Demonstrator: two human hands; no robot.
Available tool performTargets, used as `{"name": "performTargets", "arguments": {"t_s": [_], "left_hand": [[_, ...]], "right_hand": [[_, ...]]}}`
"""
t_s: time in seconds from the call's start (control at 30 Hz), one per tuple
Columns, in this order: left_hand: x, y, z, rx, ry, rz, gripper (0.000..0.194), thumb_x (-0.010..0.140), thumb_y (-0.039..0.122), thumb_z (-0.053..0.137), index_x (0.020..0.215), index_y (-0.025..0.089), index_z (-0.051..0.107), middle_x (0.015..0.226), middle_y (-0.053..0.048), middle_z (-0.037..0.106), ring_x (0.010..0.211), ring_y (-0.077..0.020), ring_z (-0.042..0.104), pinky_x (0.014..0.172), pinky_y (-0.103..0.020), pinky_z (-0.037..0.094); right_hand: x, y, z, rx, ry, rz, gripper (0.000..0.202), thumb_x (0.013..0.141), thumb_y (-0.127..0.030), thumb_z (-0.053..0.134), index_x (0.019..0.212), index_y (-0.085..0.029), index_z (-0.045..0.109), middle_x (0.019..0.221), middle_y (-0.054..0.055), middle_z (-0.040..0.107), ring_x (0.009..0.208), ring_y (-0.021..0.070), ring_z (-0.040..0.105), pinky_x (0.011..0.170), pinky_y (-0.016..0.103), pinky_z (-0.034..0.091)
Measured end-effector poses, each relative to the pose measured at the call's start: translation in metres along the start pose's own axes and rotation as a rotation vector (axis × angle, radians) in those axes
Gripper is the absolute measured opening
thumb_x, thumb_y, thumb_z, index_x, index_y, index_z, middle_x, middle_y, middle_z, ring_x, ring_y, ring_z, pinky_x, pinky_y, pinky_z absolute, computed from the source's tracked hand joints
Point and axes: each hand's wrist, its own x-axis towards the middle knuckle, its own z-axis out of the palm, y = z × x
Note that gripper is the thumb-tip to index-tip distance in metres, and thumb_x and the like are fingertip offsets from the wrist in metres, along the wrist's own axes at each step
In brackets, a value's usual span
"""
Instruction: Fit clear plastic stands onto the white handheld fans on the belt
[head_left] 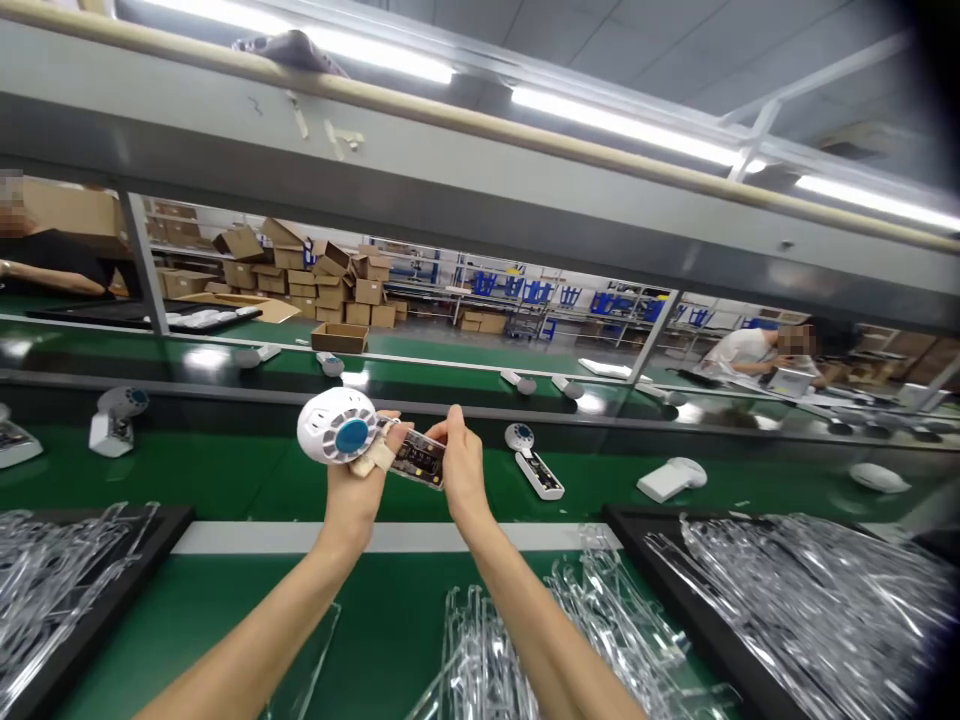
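"Where's the white plastic handheld fan with the round blue hub (343, 428)?"

"Above the smooth green tabletop (247, 490). The left hand's (360, 490) fingers clasp its neck; the right hand's (463, 465) are at the handle's end, but I can't tell if they grip."

"How will it handle?"

"Light and stiff, I'd guess. The exposed dark circuit board (420, 460) looks fragile: hold the shell's edges."

"Nearby?"

"Glossy, clear, bent plastic strips (487, 650), heaped between straight-edged black trays (675, 592)."

Green bench (217, 585) bearing clear strips (480, 640)
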Motion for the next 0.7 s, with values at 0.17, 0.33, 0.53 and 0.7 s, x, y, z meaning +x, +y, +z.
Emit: {"name": "performTargets", "arguments": {"t_s": [0.17, 0.33, 0.53, 0.7], "left_hand": [[-0.006, 0.002, 0.012, 0.099, 0.021, 0.057, 0.034, 0.063, 0.031, 0.079, 0.092, 0.024, 0.064, 0.098, -0.005, 0.067, 0.098, -0.0251, 0.061, 0.092, -0.033, 0.045], [-0.021, 0.017, 0.013, 0.247, -0.088, 0.176, 0.042, 0.06, 0.029, 0.08, 0.099, 0.029, 0.064, 0.097, -0.003, 0.066, 0.097, -0.0274, 0.061, 0.087, -0.035, 0.047], [-0.019, 0.03, 0.011, 0.514, -0.122, 0.362, 0.031, 0.081, 0.042, 0.059, 0.107, 0.026, 0.06, 0.098, -0.004, 0.067, 0.094, -0.0232, 0.063, 0.087, -0.036, 0.05], [-0.009, 0.026, 0.0, 0.576, -0.11, 0.409, 0.03, 0.083, 0.044, 0.055, 0.105, 0.026, 0.062, 0.094, -0.003, 0.068, 0.096, -0.0227, 0.063, 0.091, -0.036, 0.049]], "right_hand": [[0.004, 0.008, 0.004, 0.173, 0.145, 0.092, 0.058, 0.085, -0.062, 0.032, 0.054, -0.019, 0.053, 0.054, 0.003, 0.056, 0.052, 0.0155, 0.05, 0.052, 0.027, 0.04], [0.007, -0.008, -0.006, 0.146, 0.19, -0.044, 0.053, 0.085, -0.056, 0.036, 0.049, -0.019, 0.052, 0.052, 0.002, 0.056, 0.052, 0.0144, 0.05, 0.055, 0.027, 0.039], [0.008, -0.027, -0.004, 0.276, 0.127, -0.107, 0.049, 0.08, -0.054, 0.045, 0.048, -0.018, 0.051, 0.047, -0.002, 0.049, 0.048, 0.0113, 0.044, 0.052, 0.025, 0.036], [0.011, -0.018, 0.004, 0.482, -0.078, 0.145, 0.047, 0.07, -0.062, 0.054, 0.053, -0.019, 0.047, 0.048, -0.005, 0.042, 0.044, 0.0087, 0.038, 0.045, 0.023, 0.032]]}}
